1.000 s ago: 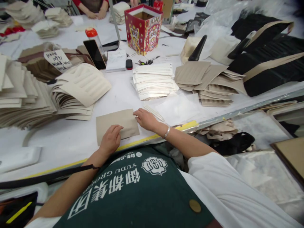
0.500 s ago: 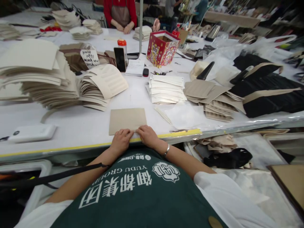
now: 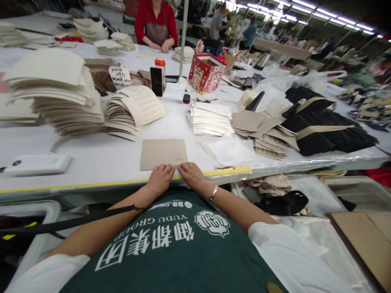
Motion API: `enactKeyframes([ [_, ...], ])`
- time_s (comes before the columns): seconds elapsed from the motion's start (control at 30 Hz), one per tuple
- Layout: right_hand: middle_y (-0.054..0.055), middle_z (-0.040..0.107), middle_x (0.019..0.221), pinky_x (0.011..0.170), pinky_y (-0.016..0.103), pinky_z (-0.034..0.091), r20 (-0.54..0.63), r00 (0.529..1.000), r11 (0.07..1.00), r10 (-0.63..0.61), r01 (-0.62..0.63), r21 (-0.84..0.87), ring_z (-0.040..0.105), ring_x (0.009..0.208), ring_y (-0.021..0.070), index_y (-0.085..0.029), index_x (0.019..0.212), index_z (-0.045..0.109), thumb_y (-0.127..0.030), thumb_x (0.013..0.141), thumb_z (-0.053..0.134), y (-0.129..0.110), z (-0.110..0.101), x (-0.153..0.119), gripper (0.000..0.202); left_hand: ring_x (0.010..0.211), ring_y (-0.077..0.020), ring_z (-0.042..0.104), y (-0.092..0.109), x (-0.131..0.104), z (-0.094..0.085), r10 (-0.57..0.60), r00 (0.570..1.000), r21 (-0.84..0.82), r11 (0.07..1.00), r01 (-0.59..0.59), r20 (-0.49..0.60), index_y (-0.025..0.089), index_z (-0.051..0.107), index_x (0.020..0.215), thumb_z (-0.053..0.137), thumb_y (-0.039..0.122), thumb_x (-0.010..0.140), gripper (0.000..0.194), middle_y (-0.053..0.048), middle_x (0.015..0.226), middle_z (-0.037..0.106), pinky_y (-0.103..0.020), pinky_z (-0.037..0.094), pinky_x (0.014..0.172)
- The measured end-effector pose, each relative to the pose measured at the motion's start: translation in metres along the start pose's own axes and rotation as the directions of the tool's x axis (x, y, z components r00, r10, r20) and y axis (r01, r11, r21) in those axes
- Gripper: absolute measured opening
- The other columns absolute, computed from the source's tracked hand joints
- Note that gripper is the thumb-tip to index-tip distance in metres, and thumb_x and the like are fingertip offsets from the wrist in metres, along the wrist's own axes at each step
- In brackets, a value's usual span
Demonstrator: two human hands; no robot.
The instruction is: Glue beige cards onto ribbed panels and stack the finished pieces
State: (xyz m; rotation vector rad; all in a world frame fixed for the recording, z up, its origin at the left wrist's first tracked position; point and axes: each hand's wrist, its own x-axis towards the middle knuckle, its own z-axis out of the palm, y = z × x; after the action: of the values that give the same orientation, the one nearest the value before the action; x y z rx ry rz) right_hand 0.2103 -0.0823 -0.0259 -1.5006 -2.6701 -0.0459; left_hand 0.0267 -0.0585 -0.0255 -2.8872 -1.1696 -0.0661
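Observation:
A flat beige panel point(image 3: 163, 154) lies on the white table near its front edge. Both hands are at its near edge, fingers bent and pressed together. My left hand point(image 3: 161, 178) touches the middle of that edge, and my right hand point(image 3: 192, 175), with a silver bracelet at the wrist, meets it at the near right corner. The fingertips of the two hands almost touch, pinching the panel's edge. Behind the panel stand a fanned stack of beige pieces point(image 3: 139, 106) and a pile of white strips point(image 3: 210, 118).
A tall beige stack point(image 3: 65, 97) and a white device point(image 3: 38, 164) are at the left. Beige pieces point(image 3: 259, 126) and black material point(image 3: 330, 130) lie right. Farther back are a phone point(image 3: 157, 81), a red box point(image 3: 207, 73), a pole point(image 3: 183, 36) and a person in red point(image 3: 156, 26).
The camera view has tilted up, showing more of the room behind. My left hand has shifted slightly right along the panel's near edge; the panel has barely moved.

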Motion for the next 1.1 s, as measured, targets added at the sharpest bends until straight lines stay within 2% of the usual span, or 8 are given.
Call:
enactKeyframes([
  [0.1, 0.015, 0.053, 0.105, 0.081, 0.038, 0.036, 0.01, 1.0, 0.999, 0.014, -0.014, -0.035, 0.043, 0.096, 0.0258, -0.01, 0.121, 0.05, -0.013, 0.089, 0.038, -0.006, -0.001, -0.002, 0.034, 0.097, -0.0255, 0.048, -0.009, -0.015, 0.002, -0.013, 0.998, -0.022, 1.0, 0.012, -0.054, 0.014, 0.052, 0.12, 0.037, 0.015, 0.085, 0.038, -0.014, 0.108, 0.057, -0.038, 0.039, 0.079],
  [0.2, 0.014, 0.054, 0.105, 0.082, 0.036, 0.037, 0.034, 0.997, 0.998, 0.065, -0.066, 0.019, 0.043, 0.098, 0.0248, -0.013, 0.116, 0.053, -0.014, 0.088, 0.041, -0.014, -0.002, 0.007, 0.031, 0.095, -0.026, 0.05, -0.021, -0.029, 0.001, -0.14, 0.981, -0.011, 0.99, 0.139, -0.131, 0.014, 0.057, 0.112, 0.035, 0.022, 0.088, 0.033, -0.015, 0.102, 0.059, -0.04, 0.039, 0.08],
  [0.37, 0.01, 0.054, 0.108, 0.082, 0.032, 0.038, 0.042, 0.993, 0.986, 0.112, -0.116, 0.115, 0.044, 0.099, 0.0211, -0.018, 0.11, 0.057, -0.013, 0.086, 0.043, -0.026, -0.003, 0.023, 0.028, 0.094, -0.0263, 0.052, -0.036, -0.041, -0.001, -0.212, 0.965, 0.025, 0.975, 0.219, -0.152, 0.016, 0.059, 0.105, 0.037, 0.03, 0.088, 0.032, -0.012, 0.1, 0.061, -0.038, 0.041, 0.078],
  [0.63, 0.01, 0.056, 0.105, 0.082, 0.034, 0.037, -0.014, 0.961, 0.96, 0.276, -0.274, 0.063, 0.046, 0.096, 0.0229, -0.018, 0.11, 0.059, -0.011, 0.084, 0.044, -0.004, -0.002, -0.01, 0.03, 0.093, -0.0259, 0.055, -0.059, -0.061, -0.004, -0.303, 0.928, 0.014, 0.95, 0.313, -0.216, 0.017, 0.062, 0.102, 0.041, 0.034, 0.086, 0.031, -0.012, 0.1, 0.062, -0.039, 0.041, 0.082],
  [0.73, 0.01, 0.057, 0.101, 0.081, 0.035, 0.037, 0.003, 0.938, 0.934, 0.348, -0.347, 0.081, 0.047, 0.094, 0.0231, -0.02, 0.104, 0.062, -0.015, 0.085, 0.044, -0.005, -0.007, -0.001, 0.026, 0.094, -0.0271, 0.054, -0.055, -0.05, -0.012, -0.331, 0.921, 0.031, 0.938, 0.345, -0.205, 0.018, 0.065, 0.087, 0.042, 0.036, 0.085, 0.029, -0.011, 0.093, 0.063, -0.045, 0.037, 0.087],
  [0.8, 0.01, 0.057, 0.103, 0.083, 0.034, 0.037, -0.018, 0.939, 0.93, 0.343, -0.337, 0.145, 0.047, 0.095, 0.0219, -0.019, 0.106, 0.061, -0.016, 0.087, 0.043, -0.011, -0.008, 0.014, 0.027, 0.096, -0.0265, 0.053, -0.05, -0.034, -0.013, -0.305, 0.93, -0.025, 0.951, 0.307, -0.203, 0.017, 0.065, 0.086, 0.042, 0.033, 0.086, 0.028, -0.012, 0.095, 0.063, -0.044, 0.036, 0.088],
  [0.93, 0.009, 0.056, 0.105, 0.087, 0.03, 0.036, -0.071, 0.961, 0.926, 0.269, -0.237, 0.294, 0.046, 0.098, 0.018, -0.017, 0.113, 0.058, -0.016, 0.089, 0.041, -0.026, 0.0, 0.045, 0.028, 0.092, -0.0214, 0.052, -0.043, -0.002, -0.001, -0.208, 0.966, -0.16, 0.97, 0.184, -0.151, 0.02, 0.061, 0.098, 0.042, 0.028, 0.087, 0.023, -0.008, 0.099, 0.061, -0.035, 0.041, 0.08],
  [1.1, 0.007, 0.057, 0.1, 0.085, 0.03, 0.034, -0.044, 0.961, 0.919, 0.274, -0.248, 0.307, 0.047, 0.094, 0.0183, -0.02, 0.104, 0.06, -0.027, 0.091, 0.044, -0.027, 0.012, 0.052, 0.022, 0.091, -0.0217, 0.05, -0.047, 0.006, 0.012, -0.222, 0.969, -0.216, 0.957, 0.195, -0.106, 0.023, 0.059, 0.098, 0.048, 0.036, 0.085, 0.022, -0.006, 0.099, 0.058, -0.034, 0.041, 0.078],
])
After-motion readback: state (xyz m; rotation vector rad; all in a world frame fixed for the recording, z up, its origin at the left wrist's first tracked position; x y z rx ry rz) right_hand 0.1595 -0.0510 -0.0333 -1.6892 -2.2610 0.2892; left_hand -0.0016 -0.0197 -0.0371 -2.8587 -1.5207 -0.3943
